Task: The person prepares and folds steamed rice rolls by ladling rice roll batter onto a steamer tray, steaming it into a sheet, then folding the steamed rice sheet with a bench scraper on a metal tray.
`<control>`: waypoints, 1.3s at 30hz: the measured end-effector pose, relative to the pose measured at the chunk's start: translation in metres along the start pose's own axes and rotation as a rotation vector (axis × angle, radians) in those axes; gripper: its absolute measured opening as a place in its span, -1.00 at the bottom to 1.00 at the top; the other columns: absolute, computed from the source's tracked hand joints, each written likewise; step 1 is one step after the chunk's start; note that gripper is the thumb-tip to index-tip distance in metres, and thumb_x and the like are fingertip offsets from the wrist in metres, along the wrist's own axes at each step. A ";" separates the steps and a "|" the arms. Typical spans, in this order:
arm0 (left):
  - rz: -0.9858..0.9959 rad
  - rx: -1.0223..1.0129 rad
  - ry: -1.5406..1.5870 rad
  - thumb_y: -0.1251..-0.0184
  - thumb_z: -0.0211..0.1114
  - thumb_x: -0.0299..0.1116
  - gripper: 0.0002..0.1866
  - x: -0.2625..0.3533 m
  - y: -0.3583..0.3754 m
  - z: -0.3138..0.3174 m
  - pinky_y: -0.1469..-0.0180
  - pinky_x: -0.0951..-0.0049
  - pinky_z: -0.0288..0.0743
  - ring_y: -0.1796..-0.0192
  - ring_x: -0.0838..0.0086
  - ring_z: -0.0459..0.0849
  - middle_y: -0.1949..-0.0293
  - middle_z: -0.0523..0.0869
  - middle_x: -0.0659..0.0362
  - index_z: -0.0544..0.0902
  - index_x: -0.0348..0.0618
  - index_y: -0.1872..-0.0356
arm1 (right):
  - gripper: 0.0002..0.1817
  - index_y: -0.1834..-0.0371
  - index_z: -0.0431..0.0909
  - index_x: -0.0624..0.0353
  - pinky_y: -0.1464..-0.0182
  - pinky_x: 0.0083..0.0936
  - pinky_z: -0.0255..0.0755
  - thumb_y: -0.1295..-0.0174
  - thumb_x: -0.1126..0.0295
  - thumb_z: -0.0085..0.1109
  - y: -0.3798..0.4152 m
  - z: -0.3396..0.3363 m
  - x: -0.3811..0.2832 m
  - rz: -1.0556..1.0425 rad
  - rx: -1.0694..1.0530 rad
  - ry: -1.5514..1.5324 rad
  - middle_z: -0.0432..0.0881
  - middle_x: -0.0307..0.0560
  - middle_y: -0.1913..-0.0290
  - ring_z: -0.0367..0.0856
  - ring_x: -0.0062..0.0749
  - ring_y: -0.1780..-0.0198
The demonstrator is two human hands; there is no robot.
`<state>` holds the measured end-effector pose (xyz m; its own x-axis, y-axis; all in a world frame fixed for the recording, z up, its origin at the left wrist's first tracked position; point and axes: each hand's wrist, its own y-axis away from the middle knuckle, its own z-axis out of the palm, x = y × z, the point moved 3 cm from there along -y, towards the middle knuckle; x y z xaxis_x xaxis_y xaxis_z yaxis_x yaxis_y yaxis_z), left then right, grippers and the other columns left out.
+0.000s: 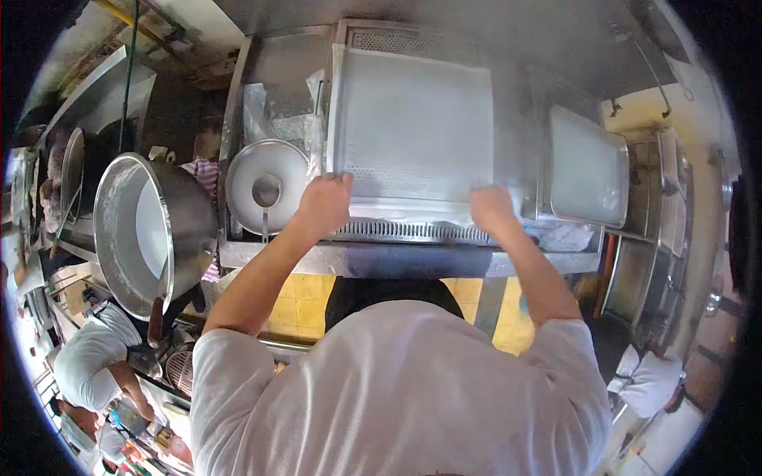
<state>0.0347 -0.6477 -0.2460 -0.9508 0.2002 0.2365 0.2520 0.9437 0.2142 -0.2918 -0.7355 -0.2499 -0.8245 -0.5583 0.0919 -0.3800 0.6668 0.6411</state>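
A large white sheet (pixel 417 119) lies flat over a perforated metal surface (pixel 405 40) in the middle of the steel counter. At the sheet's near left corner, my left hand (pixel 327 205) is closed on its edge. My right hand (pixel 492 208) is closed at the near right corner, slightly blurred, and also grips the edge. Left of the sheet stands a round bowl (pixel 244 190) of white liquid with a small metal ladle (pixel 267 192) in it. To the right is a rectangular tray (pixel 587 166) with a pale, smooth surface.
A big steel pot (pixel 186 230) with white contents stands at the left. Clear plastic (pixel 567 237) lies near the counter's front right. Metal racks (pixel 635 270) are at the right. A person in a white shirt (pixel 95 357) is at the lower left.
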 end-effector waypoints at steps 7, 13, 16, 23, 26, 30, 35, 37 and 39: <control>-0.219 0.361 0.286 -0.17 0.28 -0.46 -0.62 0.017 0.034 -0.009 0.07 0.03 0.63 0.20 -0.01 0.74 0.33 0.73 -0.10 0.63 -0.17 -0.07 | -0.71 0.05 0.69 0.27 -0.19 -0.09 0.52 -0.30 0.34 0.09 0.034 0.060 0.192 0.235 0.597 -0.517 0.72 0.19 -0.06 0.67 0.14 -0.10; -0.458 0.455 0.406 -0.26 0.28 -0.45 -0.71 0.046 0.086 0.018 0.19 0.03 0.63 0.27 -0.01 0.73 0.33 0.74 -0.10 0.66 -0.12 -0.01 | -0.67 0.16 0.73 0.24 -0.20 -0.10 0.55 -0.26 0.20 0.17 0.009 0.218 0.379 0.303 0.302 0.232 0.75 0.19 -0.02 0.69 0.06 -0.12; -0.565 0.497 0.539 -0.25 0.32 -0.43 -0.73 0.061 0.111 0.032 0.21 0.11 0.63 0.30 0.10 0.74 0.35 0.76 0.01 0.69 -0.12 0.02 | -0.65 0.13 0.75 0.18 -0.22 -0.06 0.52 -0.30 0.13 0.17 0.024 0.057 0.288 0.702 0.359 -0.106 0.74 0.15 -0.05 0.69 0.03 -0.16; -0.653 0.503 0.614 -0.27 0.34 -0.44 -0.74 0.093 0.128 0.050 0.23 0.12 0.62 0.33 0.11 0.73 0.37 0.75 0.03 0.70 -0.12 0.01 | -0.33 -0.35 0.52 0.29 -0.40 -0.14 0.37 -0.29 0.06 0.30 -0.135 -0.070 0.213 0.248 0.909 -0.654 0.58 0.30 -0.31 0.52 0.14 -0.37; -0.633 0.567 0.597 -0.26 0.35 -0.47 -0.74 0.101 0.134 0.058 0.24 0.14 0.61 0.34 0.12 0.72 0.38 0.74 0.02 0.70 -0.12 0.02 | -0.27 -0.43 0.43 0.29 -0.45 -0.13 0.32 -0.28 0.09 0.28 -0.179 -0.118 0.174 0.333 0.829 -0.586 0.52 0.36 -0.35 0.47 0.20 -0.39; -0.691 0.570 0.643 -0.25 0.37 -0.53 -0.77 0.105 0.150 0.062 0.29 0.21 0.60 0.39 0.16 0.70 0.41 0.72 0.02 0.70 -0.15 0.06 | -0.22 -0.50 0.33 0.27 -0.51 -0.10 0.24 -0.28 0.09 0.27 -0.234 -0.132 0.165 0.341 0.748 -0.362 0.44 0.32 -0.43 0.37 0.19 -0.47; -0.783 0.577 0.658 -0.29 0.37 -0.54 -0.82 0.098 0.180 0.074 0.32 0.30 0.59 0.42 0.27 0.69 0.43 0.71 0.04 0.72 -0.21 0.10 | -0.18 -0.55 0.25 0.24 -0.54 -0.02 0.20 -0.26 0.12 0.28 -0.230 -0.149 0.140 0.424 0.539 -0.259 0.30 0.26 -0.53 0.27 0.14 -0.53; -0.787 0.577 0.679 -0.29 0.37 -0.54 -0.82 0.094 0.187 0.077 0.32 0.30 0.59 0.42 0.27 0.70 0.42 0.72 0.04 0.72 -0.21 0.09 | -0.23 -0.53 0.26 0.27 -0.53 -0.03 0.19 -0.28 0.20 0.25 -0.232 -0.142 0.136 0.424 0.617 -0.223 0.33 0.27 -0.51 0.27 0.21 -0.52; -0.785 0.582 0.698 -0.29 0.37 -0.54 -0.81 0.091 0.191 0.077 0.32 0.30 0.60 0.41 0.28 0.70 0.41 0.72 0.04 0.72 -0.21 0.09 | -0.19 -0.57 0.19 0.24 -0.54 -0.01 0.18 -0.28 0.23 0.24 -0.221 -0.130 0.133 0.405 0.632 -0.273 0.28 0.29 -0.53 0.24 0.21 -0.54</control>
<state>-0.0175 -0.4287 -0.2565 -0.4608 -0.4987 0.7341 -0.6428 0.7579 0.1114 -0.2632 -1.0218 -0.2799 -0.9918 -0.1263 -0.0174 -0.1269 0.9912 0.0370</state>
